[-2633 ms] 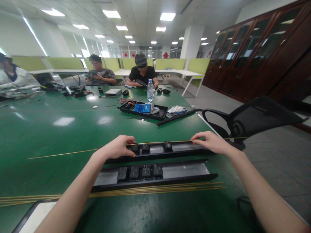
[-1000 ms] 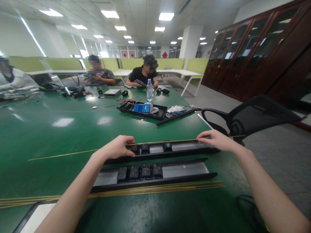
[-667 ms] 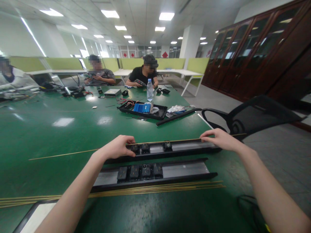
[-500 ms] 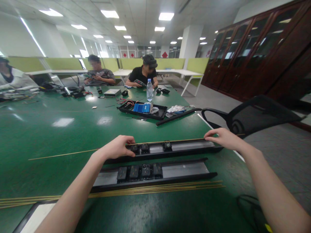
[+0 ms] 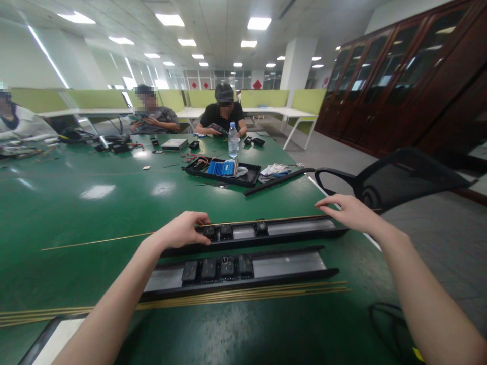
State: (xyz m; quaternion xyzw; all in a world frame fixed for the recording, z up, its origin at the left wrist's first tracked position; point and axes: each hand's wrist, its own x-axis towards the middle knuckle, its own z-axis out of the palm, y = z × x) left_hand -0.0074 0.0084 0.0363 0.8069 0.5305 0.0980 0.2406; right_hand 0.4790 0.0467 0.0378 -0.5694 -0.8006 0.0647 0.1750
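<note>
The left hand (image 5: 182, 230) is at the left part of the far black channel (image 5: 297, 225), thumb and fingers curved and parted around its leftmost black block (image 5: 209, 232); whether they press on it or on the thin brass rod (image 5: 97, 241), I cannot tell. The rod runs along the channel's far rail, reaching out past it toward the table's left side. The right hand (image 5: 348, 210) is raised over the table's right edge near the channel's right end, its fingers extended and slightly bent, fingertips apart from the rod. The far channel shows three black blocks. Nearer the viewer, the near black channel (image 5: 289, 263) lies roughly parallel, bearing four blocks, with a bundle of brass rods (image 5: 243, 294) just beside its near rail. Farther up the green table (image 5: 125, 203), toward the right edge, a black tray (image 5: 249, 177) holds a blue ribbed part (image 5: 221, 168), with a water bottle (image 5: 233, 139) standing near.
</note>
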